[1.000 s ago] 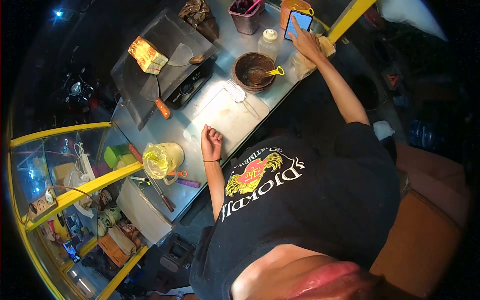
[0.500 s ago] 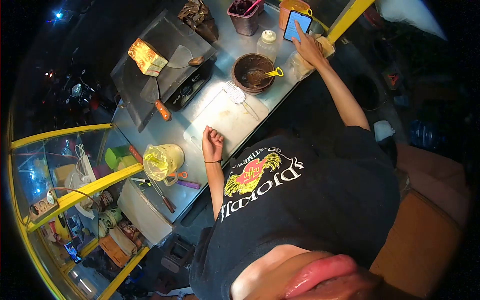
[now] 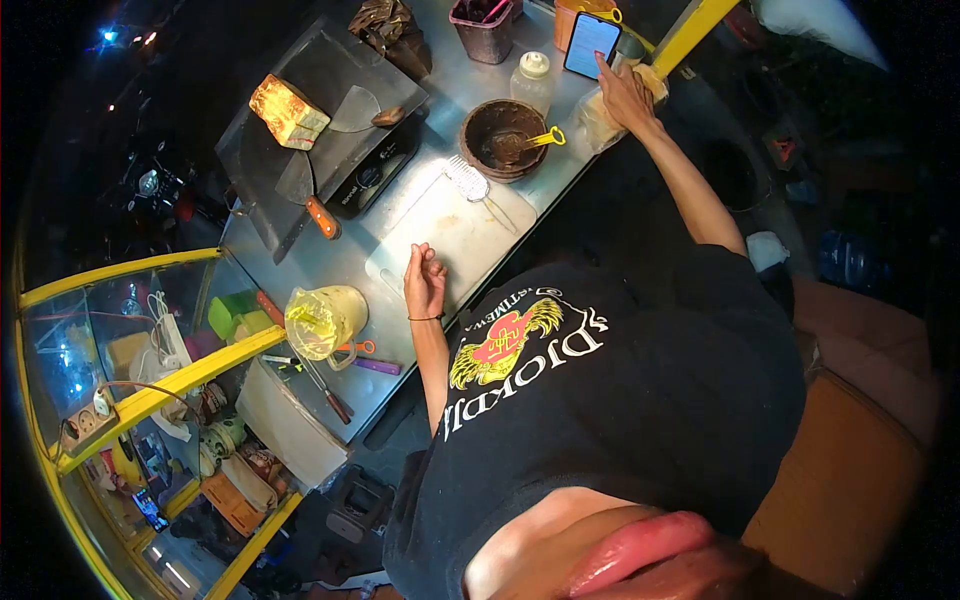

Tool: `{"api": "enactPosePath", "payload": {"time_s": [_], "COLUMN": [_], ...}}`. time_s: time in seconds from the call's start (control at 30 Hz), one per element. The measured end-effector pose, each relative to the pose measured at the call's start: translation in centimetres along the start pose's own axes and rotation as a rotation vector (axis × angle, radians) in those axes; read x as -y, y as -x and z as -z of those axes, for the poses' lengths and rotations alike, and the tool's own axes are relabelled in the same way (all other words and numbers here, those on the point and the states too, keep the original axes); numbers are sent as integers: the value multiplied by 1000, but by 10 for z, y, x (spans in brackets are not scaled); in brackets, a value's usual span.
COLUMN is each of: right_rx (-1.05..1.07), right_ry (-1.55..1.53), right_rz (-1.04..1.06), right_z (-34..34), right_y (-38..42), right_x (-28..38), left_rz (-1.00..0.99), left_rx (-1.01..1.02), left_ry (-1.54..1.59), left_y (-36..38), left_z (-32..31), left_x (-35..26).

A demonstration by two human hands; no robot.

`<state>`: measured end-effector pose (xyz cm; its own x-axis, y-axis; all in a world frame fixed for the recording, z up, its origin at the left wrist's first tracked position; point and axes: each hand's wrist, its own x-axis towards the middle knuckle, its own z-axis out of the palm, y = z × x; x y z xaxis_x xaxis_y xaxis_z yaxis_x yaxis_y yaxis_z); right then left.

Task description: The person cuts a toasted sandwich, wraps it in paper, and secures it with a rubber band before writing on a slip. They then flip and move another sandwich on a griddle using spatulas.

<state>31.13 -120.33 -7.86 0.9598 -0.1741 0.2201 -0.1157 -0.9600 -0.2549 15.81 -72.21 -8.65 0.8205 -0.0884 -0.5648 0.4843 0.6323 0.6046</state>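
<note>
My right hand (image 3: 625, 98) reaches to a phone (image 3: 592, 45) that stands tilted at the table's far right, a fingertip at the lower part of its lit screen. The other fingers of that hand are bent. My left hand (image 3: 425, 282), palm up and fingers curled in, is at the near left edge of a white cutting board (image 3: 440, 228); nothing shows in it. A slotted metal utensil (image 3: 467, 180) lies on the board. Beside the board sits a brown bowl (image 3: 490, 130) with a yellow-handled tool, and behind it a clear bottle (image 3: 533, 82).
On a dark griddle (image 3: 262, 180) are a browned block of bread (image 3: 288, 110) and scrapers. A pitcher (image 3: 345, 315) with yellowish contents stands left of my left hand. A glass case with a yellow frame (image 3: 180, 375) fills the left side. Tubs (image 3: 482, 35) stand at the back.
The index finger of my right hand has moved down on the phone screen, from its middle to its lower part. My left hand stays by the board, its fingers slightly shifted.
</note>
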Motion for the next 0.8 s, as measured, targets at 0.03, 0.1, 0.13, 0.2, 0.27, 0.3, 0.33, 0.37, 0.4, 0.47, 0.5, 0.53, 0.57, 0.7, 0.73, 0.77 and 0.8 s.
{"api": "enactPosePath", "payload": {"time_s": [0.03, 0.1, 0.13, 0.2, 0.27, 0.3, 0.33, 0.37, 0.4, 0.47, 0.5, 0.53, 0.57, 0.7, 0.73, 0.77, 0.8], "right_rx": [2, -9, -7, 6, -19, -46, -43, -21, 1, -18, -38, -38, -45, -35, -33, -35, -37], "right_ry": [0, 21, 21, 57, 69, 81, 80, 68, 56, 40, 25, 25, 15, 22, 21, 17, 13], "right_rz": [0, 8, 9, -4, 3, 12, 13, 6, -1, 16, 33, 34, 33, 35, 34, 46, 59], "right_z": [-1, -2, -3, -5, -9, -8, -6, -3, -1, -2, -2, -2, -2, 1, -1, -2, -3], "right_y": [0, -1, -1, -1, -2, -1, -1, -1, 0, 3, 4, 4, 5, 6, 5, 4, 3], "right_x": [-1, -2, -2, -3, -4, -2, 0, 1, 2, 3, 3, 3, 3, 5, 3, 1, 1], "left_rz": [1, -11, -10, 8, 5, 1, 1, -14, -29, -1, 20, 39, 38, 30, 12, -42, -41], "left_rx": [-1, -49, -51, 29, 118, 207, 203, 236, 268, 215, 212, 210, 210, 167, 69, 91, 90], "left_ry": [1, -14, -14, -96, -116, -135, -135, -154, -173, -188, -201, -214, -213, -407, -519, -584, -584], "left_y": [1, 4, 4, 3, 1, 1, 2, 3, 4, 9, 9, 9, 7, 17, 22, 23, 20], "left_z": [-3, -9, -5, 3, 7, 5, 4, 2, -1, -6, -4, -2, 2, -18, -30, -30, -25], "left_x": [0, -1, 1, 4, 8, 9, 10, 11, 11, 9, 9, 9, 10, 6, 5, 6, 7]}}
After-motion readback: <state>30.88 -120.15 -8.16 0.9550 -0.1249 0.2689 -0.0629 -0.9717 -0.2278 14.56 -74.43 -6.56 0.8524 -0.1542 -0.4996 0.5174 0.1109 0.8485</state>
